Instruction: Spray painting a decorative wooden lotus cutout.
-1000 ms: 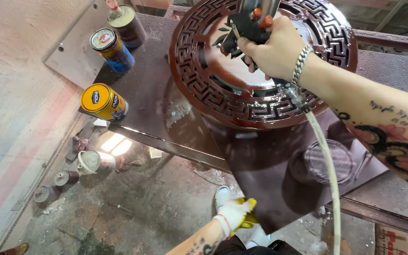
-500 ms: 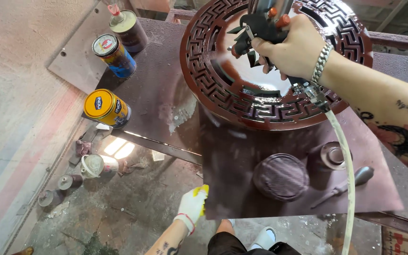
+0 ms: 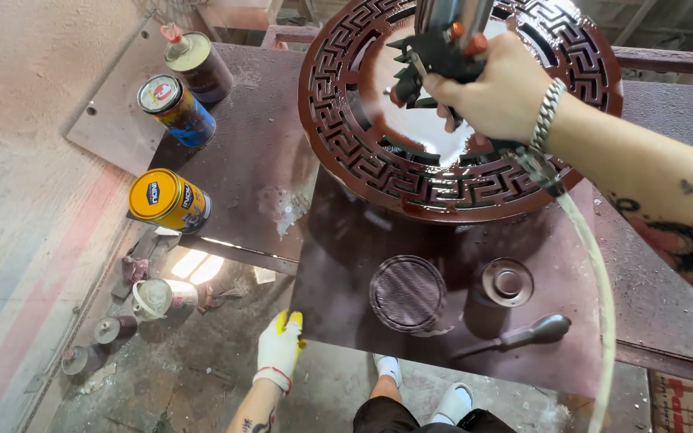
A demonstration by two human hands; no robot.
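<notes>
Spray gun (image 3: 443, 56) is in my right hand (image 3: 495, 92), held over the middle of the round fretwork disc (image 3: 378, 172), and I'll come to it from the near edge outward.

Closest to me, my left hand (image 3: 281, 346) hangs in a white and yellow glove, below the near edge of the table (image 3: 338, 240), fingers loose and open, holding nothing. My shoes show beneath it on the gritty floor (image 3: 162, 377).

On the table's near part sits a round ribbed lid (image 3: 407, 293), a smaller capped pot (image 3: 507, 282) to its right, and a dark handled tool (image 3: 523, 333) lying flat just in front of the pot, all coated the same brown-red.

Farther out lies the disc, glossy with wet dark red paint, its centre panel shining. My right grip is closed tight round the gun's handle, bracelet at the wrist, and the pale hose (image 3: 595, 273) runs from the gun back along my forearm.

Out to the left, a yellow tin (image 3: 168, 200) lies on its side; beyond it a blue tin (image 3: 176, 108) and a brown tin (image 3: 196, 62).
</notes>
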